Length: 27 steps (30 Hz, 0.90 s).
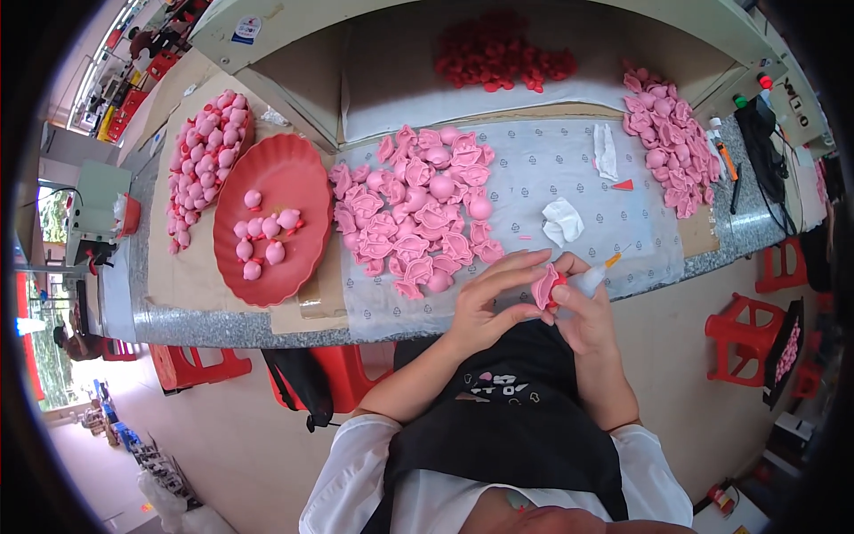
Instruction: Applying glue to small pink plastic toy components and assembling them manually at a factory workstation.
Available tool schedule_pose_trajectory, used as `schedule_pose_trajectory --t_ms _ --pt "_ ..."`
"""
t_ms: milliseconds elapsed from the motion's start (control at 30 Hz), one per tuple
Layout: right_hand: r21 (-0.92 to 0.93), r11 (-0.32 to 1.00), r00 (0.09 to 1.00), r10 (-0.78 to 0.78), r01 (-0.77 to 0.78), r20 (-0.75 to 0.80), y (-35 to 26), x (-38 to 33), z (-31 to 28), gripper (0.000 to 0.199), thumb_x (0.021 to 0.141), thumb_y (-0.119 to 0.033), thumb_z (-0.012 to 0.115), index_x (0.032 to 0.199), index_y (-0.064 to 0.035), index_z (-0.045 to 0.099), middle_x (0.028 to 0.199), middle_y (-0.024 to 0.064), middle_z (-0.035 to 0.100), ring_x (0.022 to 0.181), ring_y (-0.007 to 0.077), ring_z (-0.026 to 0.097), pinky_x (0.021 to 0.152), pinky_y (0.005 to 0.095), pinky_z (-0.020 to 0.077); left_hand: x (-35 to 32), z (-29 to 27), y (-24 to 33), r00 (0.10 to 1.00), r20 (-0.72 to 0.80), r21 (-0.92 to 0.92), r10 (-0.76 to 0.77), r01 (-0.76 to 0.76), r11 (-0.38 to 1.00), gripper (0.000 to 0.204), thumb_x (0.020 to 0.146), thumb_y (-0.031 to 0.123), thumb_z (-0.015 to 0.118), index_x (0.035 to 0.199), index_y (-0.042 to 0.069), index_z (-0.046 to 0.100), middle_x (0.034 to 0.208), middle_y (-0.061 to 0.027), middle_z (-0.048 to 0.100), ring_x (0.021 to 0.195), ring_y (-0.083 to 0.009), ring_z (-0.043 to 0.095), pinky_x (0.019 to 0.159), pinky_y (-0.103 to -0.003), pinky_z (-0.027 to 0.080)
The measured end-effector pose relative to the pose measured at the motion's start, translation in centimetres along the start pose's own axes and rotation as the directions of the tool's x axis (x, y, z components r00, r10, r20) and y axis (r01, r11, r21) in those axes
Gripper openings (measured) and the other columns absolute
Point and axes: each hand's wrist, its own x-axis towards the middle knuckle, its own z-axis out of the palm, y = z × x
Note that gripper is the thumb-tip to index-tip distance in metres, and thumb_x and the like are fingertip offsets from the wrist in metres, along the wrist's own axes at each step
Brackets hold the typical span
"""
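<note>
At the table's near edge, my left hand (487,307) pinches a pink petal-edged piece (543,287) that has a red part on its right side. Between the fingers of my right hand (589,322) sits a small translucent squeeze bottle (591,279) with an orange tip and thin needle, pointing up and to the right. The right fingertips also touch the red part of the piece; its exact shape is partly hidden. Left of my hands spreads a pile of pink ruffled pieces and round balls (414,209). A crumpled white tissue (562,221) lies just beyond them.
A red scalloped tray (233,278) holds several pink balls, beside a heaped pile (209,142) at far left. Red pieces (503,58) lie inside the open-fronted machine (294,98). Another pink pile (672,147), an orange pen-like tool (727,160) and cables are at right.
</note>
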Motion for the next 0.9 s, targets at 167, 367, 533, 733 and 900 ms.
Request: schedule_pose_trajectory --t_ms 167,367,533,733,900 --pt "0.100 0.994 0.999 0.046 -0.045 -0.004 1.0 -0.2 0.6 0.019 0.069 -0.005 0.057 0.083 -0.0005 0.045 0.070 0.0057 0.048 0.056 0.0102 0.047 0.043 0.0221 0.0380 -0.4 -0.2 -0.7 0.996 -0.015 -0.043 0.092 -0.093 0.995 0.035 0.068 0.007 0.061 0.100 -0.002 0.050 0.107 -0.0174 0.048 0.103 -0.0251 0.045 0.090 -0.037 0.031" --pt "-0.292 0.943 0.987 -0.155 0.160 0.041 -0.4 -0.6 0.1 0.037 0.066 0.000 0.051 0.099 -0.0011 0.035 0.095 0.0108 0.038 0.067 0.0138 0.048 0.044 0.0218 0.0406 -0.3 -0.3 0.7 0.955 -0.163 -0.511 -0.249 0.135 0.849 0.046 0.074 0.021 0.056 0.110 -0.002 0.038 0.108 -0.0235 0.045 0.100 -0.0275 0.047 0.088 -0.036 0.034" --pt "-0.613 0.731 0.929 -0.370 0.300 0.014 -2.5 -1.7 0.9 0.036 0.068 -0.005 0.046 0.102 0.0008 0.034 0.098 0.0120 0.036 0.078 0.0216 0.050 0.052 0.0287 0.0503 0.0 -0.5 0.2 0.938 -0.038 -0.838 -0.345 0.158 0.522 0.041 0.079 0.020 0.050 0.112 -0.002 0.038 0.110 -0.0198 0.044 0.101 -0.0265 0.046 0.089 -0.035 0.034" --pt "-0.481 0.718 0.840 -0.538 0.503 0.076 -4.1 -2.4 0.9 0.032 0.069 -0.007 0.055 0.094 0.0010 0.037 0.092 0.0092 0.039 0.076 0.0160 0.046 0.048 0.0221 0.0444 -0.3 -0.2 0.8 0.901 0.104 -0.844 -0.420 0.303 0.442 0.047 0.077 0.025 0.050 0.114 -0.001 0.037 0.108 -0.0210 0.045 0.099 -0.0292 0.047 0.089 -0.036 0.033" --pt "-0.396 0.645 0.710 -0.704 0.653 0.023 -3.8 -1.7 2.1 0.038 0.063 -0.018 0.068 0.083 -0.0046 0.039 0.079 0.0059 0.038 0.066 0.0108 0.039 0.058 0.0203 0.0379 -0.5 0.1 0.6 0.901 0.142 -0.834 -0.411 0.332 0.440 0.048 0.077 0.026 0.050 0.114 -0.001 0.037 0.108 -0.0209 0.046 0.098 -0.0289 0.047 0.088 -0.037 0.033"
